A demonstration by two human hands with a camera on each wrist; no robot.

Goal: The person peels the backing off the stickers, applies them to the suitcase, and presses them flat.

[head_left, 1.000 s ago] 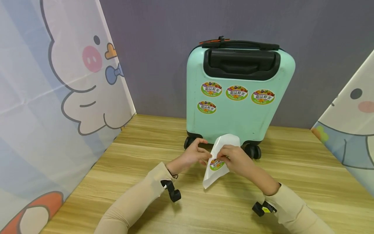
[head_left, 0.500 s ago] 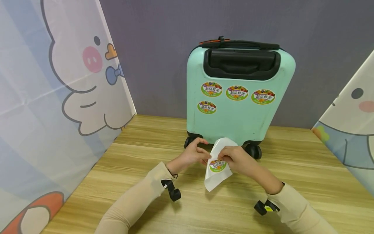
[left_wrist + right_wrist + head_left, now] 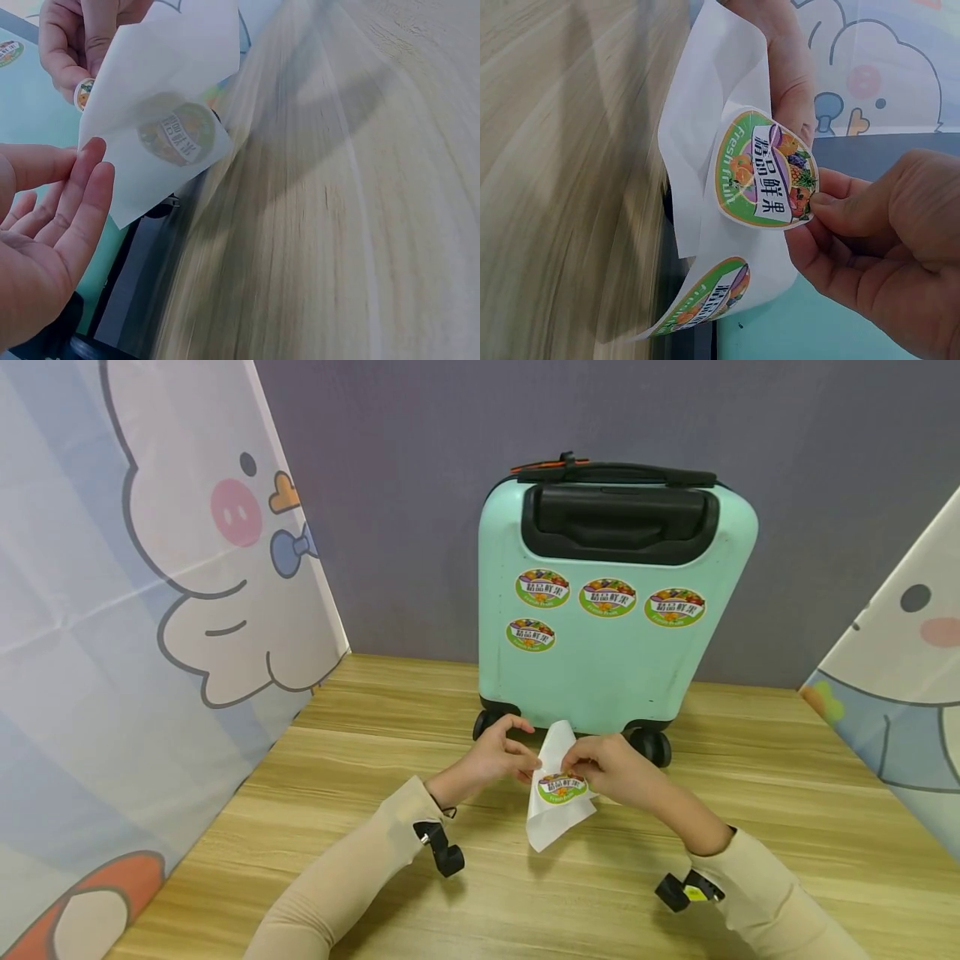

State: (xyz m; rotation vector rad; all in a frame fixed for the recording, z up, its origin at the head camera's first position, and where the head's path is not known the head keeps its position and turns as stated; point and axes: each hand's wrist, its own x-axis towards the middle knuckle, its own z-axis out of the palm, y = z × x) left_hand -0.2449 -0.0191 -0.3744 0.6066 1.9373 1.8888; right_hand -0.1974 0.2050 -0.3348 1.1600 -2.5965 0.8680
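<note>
A sheet of white backing paper [image 3: 556, 827] hangs folded between the two hands, low in front of the suitcase. My left hand [image 3: 493, 755] pinches the paper's left edge between thumb and fingertips. The thumb and forefinger of my right hand [image 3: 617, 773] grip the edge of an oval fruit sticker [image 3: 766, 171], which stands partly lifted from the paper. A second sticker [image 3: 709, 298] lies on the same paper in the right wrist view. Behind them stands a mint-green suitcase [image 3: 592, 672] with several matching stickers [image 3: 543, 588] on its upper face.
The suitcase stands upright on black wheels [image 3: 649, 747] on a wood-grain table [image 3: 390, 718], against a grey back panel [image 3: 405, 527]. Cartoon-printed cloths [image 3: 90, 677] flank the left and right sides.
The right hand has shifted slightly right and down, drawing the sticker's edge with it. More of the sticker shows, and the paper's top has folded over. The left hand stays nearly still.
</note>
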